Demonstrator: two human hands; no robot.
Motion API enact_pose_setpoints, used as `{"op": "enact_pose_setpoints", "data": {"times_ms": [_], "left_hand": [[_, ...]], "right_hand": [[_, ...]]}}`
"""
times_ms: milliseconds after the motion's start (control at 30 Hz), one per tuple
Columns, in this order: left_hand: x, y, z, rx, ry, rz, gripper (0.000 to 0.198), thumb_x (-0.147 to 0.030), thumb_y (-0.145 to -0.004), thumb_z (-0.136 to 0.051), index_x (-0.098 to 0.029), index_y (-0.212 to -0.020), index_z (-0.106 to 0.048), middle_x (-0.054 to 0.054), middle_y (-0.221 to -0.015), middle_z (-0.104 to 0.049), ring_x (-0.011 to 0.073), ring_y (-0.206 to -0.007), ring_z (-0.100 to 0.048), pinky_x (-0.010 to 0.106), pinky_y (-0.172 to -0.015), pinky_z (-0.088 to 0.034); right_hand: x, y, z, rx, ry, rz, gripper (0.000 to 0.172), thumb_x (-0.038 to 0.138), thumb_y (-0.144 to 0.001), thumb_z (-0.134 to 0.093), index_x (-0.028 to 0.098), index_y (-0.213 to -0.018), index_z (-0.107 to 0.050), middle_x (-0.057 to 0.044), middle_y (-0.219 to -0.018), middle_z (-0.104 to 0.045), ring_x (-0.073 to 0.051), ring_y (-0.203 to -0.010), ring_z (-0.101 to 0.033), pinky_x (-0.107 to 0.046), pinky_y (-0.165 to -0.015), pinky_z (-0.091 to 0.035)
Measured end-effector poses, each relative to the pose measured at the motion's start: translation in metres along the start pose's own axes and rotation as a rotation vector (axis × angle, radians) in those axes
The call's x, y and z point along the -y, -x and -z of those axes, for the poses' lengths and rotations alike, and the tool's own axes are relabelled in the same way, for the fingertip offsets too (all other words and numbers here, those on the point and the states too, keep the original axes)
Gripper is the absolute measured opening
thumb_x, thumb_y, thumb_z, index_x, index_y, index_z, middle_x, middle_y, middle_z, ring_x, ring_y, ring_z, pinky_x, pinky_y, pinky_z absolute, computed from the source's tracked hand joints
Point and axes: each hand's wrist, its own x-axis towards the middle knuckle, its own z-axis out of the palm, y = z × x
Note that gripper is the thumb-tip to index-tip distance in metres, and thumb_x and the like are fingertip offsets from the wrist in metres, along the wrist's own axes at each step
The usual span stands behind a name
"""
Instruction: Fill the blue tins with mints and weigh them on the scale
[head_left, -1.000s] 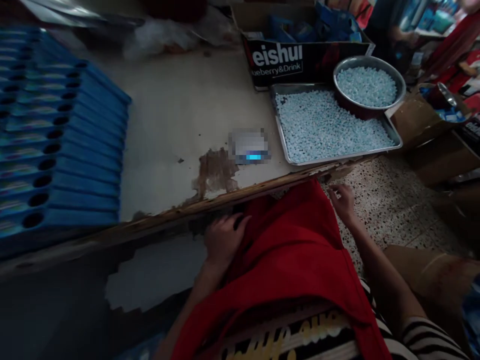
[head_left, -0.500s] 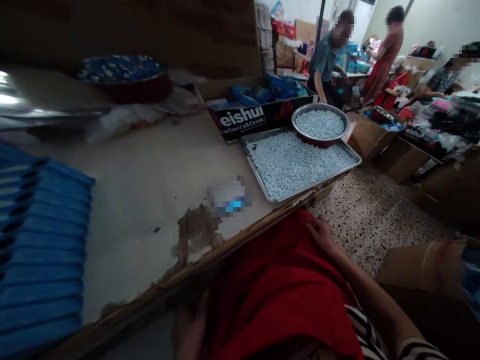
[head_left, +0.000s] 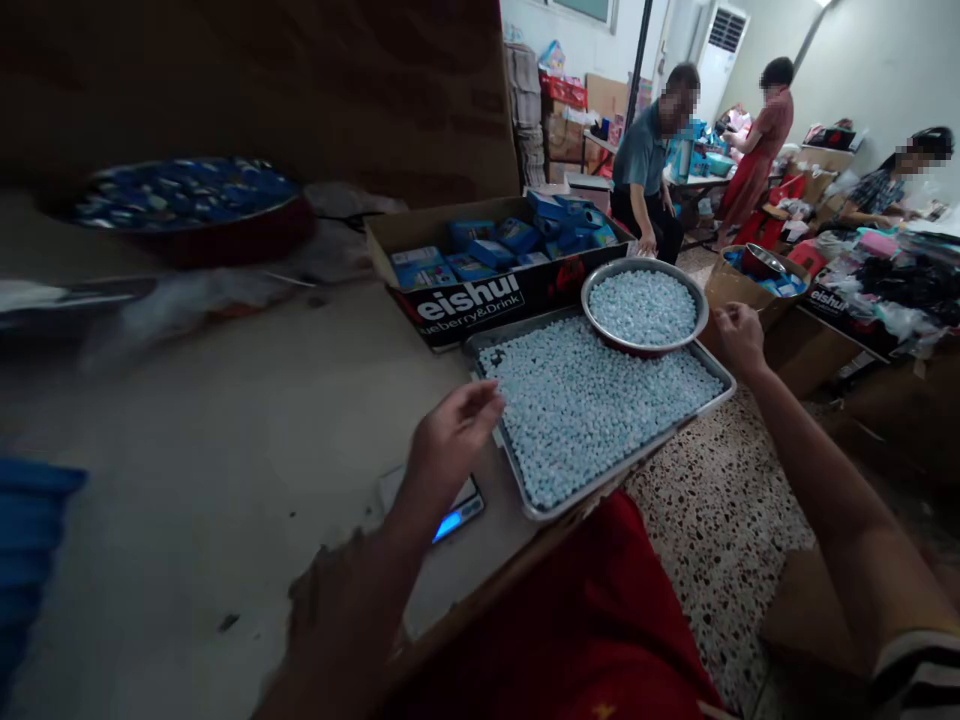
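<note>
My left hand is over the table at the left edge of a metal tray. Its fingers are half bent and the thumb stands apart, with nothing seen in it. The tray holds a layer of small pale blue pellets. A round metal bowl, heaped with the same pellets, rests on the tray's far right part. My right hand is in the air just right of the bowl, fingers loosely curved, holding nothing visible. Beneath my left forearm lies a small scale with a lit blue display, partly hidden.
Behind the tray stands a carton of blue packets. A dark red basin of blue packets sits at the back left, blue boxes at the left edge. Cartons stand on the right floor; several people are farther back.
Both my hands have come up from beside the red apron, the left to the tray's left side, the right to the bowl's right. The view has tilted up and shifted.
</note>
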Motion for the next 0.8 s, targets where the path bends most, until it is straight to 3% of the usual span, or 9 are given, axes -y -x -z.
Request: {"op": "enact_pose_setpoints", "data": {"times_ms": [67,167,267,333,433,567,700,800], "left_hand": [[-0.016,-0.073,-0.041,0.102,0.167,0.056,0.062,-0.059,-0.083,-0.076,-0.016,-0.128,-0.073,0.014,-0.128,-0.078,0.0279,-0.111,-0.075,0.037,-0.09,-0.062],[-0.035,-0.154,-0.099,0.216,0.297,0.228,0.051,-0.053,-0.083,-0.083,-0.016,-0.116,-0.071,0.013,-0.121,-0.076,0.0237,-0.103,-0.073,0.032,-0.081,-0.06],[-0.051,-0.198,-0.14,0.364,0.355,0.324,0.044,-0.056,-0.086,-0.084,-0.017,-0.098,-0.069,0.007,-0.096,-0.076,0.0201,-0.087,-0.072,0.029,-0.075,-0.059],[-0.061,-0.213,-0.155,0.389,0.354,0.388,0.044,-0.055,-0.085,-0.087,-0.017,-0.09,-0.064,0.002,-0.08,-0.07,0.0171,-0.073,-0.067,0.028,-0.069,-0.057],[-0.081,-0.221,-0.16,0.357,0.33,0.476,0.046,-0.048,-0.08,-0.093,-0.019,-0.085,-0.057,-0.002,-0.067,-0.063,0.0141,-0.057,-0.059,0.027,-0.06,-0.054],[-0.115,-0.212,-0.145,0.372,0.384,0.529,0.044,-0.05,-0.083,-0.088,-0.02,-0.086,-0.056,-0.001,-0.066,-0.065,0.0134,-0.054,-0.061,0.026,-0.057,-0.054],[-0.141,-0.169,-0.112,0.304,0.45,0.552,0.045,-0.061,-0.084,-0.077,-0.022,-0.082,-0.055,-0.001,-0.059,-0.061,0.0139,-0.049,-0.058,0.023,-0.048,-0.045],[-0.14,-0.124,-0.071,0.144,0.389,0.593,0.052,-0.072,-0.079,-0.071,-0.024,-0.075,-0.05,-0.005,-0.055,-0.051,0.0137,-0.046,-0.049,0.025,-0.045,-0.035]], "right_hand": [[0.002,-0.052,-0.023,0.13,0.012,-0.128,0.017,0.032,-0.083,-0.074,0.016,-0.09,-0.075,-0.01,-0.095,-0.074,-0.025,-0.095,-0.066,-0.039,-0.093,-0.053],[-0.005,-0.086,-0.05,0.291,-0.038,-0.24,0.015,0.031,-0.079,-0.074,0.016,-0.077,-0.073,-0.003,-0.071,-0.065,-0.021,-0.076,-0.061,-0.033,-0.075,-0.051],[-0.01,-0.086,-0.06,0.322,-0.076,-0.281,0.022,0.036,-0.076,-0.071,0.016,-0.083,-0.074,0.001,-0.068,-0.062,-0.017,-0.071,-0.056,-0.028,-0.068,-0.047],[-0.008,-0.084,-0.061,0.343,-0.114,-0.316,0.032,0.04,-0.072,-0.071,0.016,-0.092,-0.076,0.001,-0.073,-0.067,-0.016,-0.071,-0.056,-0.028,-0.067,-0.048],[0.002,-0.089,-0.058,0.378,-0.153,-0.4,0.046,0.046,-0.064,-0.072,0.016,-0.097,-0.078,0.0,-0.074,-0.069,-0.017,-0.068,-0.057,-0.03,-0.065,-0.048],[0.028,-0.106,-0.039,0.403,-0.152,-0.498,0.047,0.051,-0.057,-0.077,0.015,-0.086,-0.078,0.0,-0.066,-0.066,-0.018,-0.065,-0.057,-0.031,-0.064,-0.046],[0.077,-0.107,0.007,0.538,-0.129,-0.424,0.046,0.05,-0.065,-0.081,0.017,-0.096,-0.082,-0.003,-0.081,-0.075,-0.02,-0.076,-0.063,-0.03,-0.067,-0.048],[0.118,-0.081,0.035,0.662,-0.1,-0.388,0.048,0.057,-0.075,-0.084,0.022,-0.108,-0.081,-0.003,-0.084,-0.076,-0.021,-0.072,-0.064,-0.029,-0.06,-0.049]]}}
